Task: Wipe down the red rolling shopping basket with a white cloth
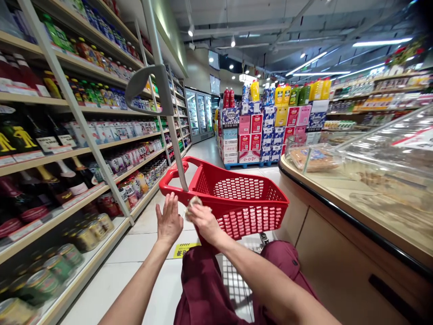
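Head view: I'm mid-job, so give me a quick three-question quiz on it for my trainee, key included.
1. Which hand holds the cloth?

2. True or false: the side wall of the red basket is pierced with openings.

3. What is the main colour of the floor sticker below the hands?
A) blue
B) yellow
C) pink

Key:
1. The right hand.
2. True.
3. B.

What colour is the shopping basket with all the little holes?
The shopping basket is bright red, seen in the head view.
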A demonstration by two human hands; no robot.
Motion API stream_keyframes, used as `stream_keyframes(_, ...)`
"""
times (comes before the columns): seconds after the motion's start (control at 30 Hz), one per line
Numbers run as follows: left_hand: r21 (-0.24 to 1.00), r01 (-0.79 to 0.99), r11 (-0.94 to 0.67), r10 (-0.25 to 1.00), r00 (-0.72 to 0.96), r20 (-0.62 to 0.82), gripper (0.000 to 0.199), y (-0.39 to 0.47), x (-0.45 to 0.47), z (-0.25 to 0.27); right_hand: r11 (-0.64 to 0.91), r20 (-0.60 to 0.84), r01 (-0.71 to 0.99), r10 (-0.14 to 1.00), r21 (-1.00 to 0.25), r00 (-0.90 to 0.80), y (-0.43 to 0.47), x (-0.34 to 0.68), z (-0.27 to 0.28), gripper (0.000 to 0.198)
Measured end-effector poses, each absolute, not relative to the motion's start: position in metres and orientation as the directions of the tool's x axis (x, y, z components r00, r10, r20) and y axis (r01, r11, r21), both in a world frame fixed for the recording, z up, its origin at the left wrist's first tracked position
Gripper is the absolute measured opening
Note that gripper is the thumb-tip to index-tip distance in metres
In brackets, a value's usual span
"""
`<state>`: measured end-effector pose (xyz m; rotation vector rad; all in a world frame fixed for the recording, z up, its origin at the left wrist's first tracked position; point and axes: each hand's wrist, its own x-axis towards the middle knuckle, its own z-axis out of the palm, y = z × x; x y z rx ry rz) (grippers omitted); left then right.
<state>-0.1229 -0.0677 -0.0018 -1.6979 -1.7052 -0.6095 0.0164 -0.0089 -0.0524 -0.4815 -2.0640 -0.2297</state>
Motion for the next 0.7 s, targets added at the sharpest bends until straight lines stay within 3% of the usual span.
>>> stream_keyframes(0.07, -0.114, 0.992, 0.059, 0.676, 0.044, 0.736, 0.069, -0.065, -0.121, 0.002, 0.897, 0.874, 0.441, 0.238, -0.03, -0.423, -0.002, 0.014, -0.039, 0.026)
stream_keyframes(0.23, -0.174, 0.985, -0.019, 0.678, 0.14, 0.721, 0.068, -0.065, -0.112, 0.003, 0.924, 0.746, 0.377, 0.213, 0.054, -0.63, -0.01, 0.027, -0.068, 0.018)
stream_keyframes(0.47, -0.13, 0.991, 0.018, 0.659, 0.086, 0.747, 0.066, -0.06, -0.111, 0.006, 0.895, 0.883, 0.446, 0.215, -0.008, -0.416, -0.003, 0.028, -0.029, 0.031)
stream_keyframes(0.63, -0.161, 0.986, -0.031, 0.676, 0.139, 0.724, 0.067, -0.063, -0.107, 0.004, 0.915, 0.786, 0.403, 0.234, 0.021, -0.572, -0.011, 0.038, -0.053, 0.02)
stream_keyframes(0.7, -0.169, 0.985, -0.037, 0.669, 0.15, 0.728, 0.065, -0.063, -0.106, 0.002, 0.913, 0.798, 0.409, 0.253, -0.009, -0.547, -0.015, 0.039, -0.055, 0.02)
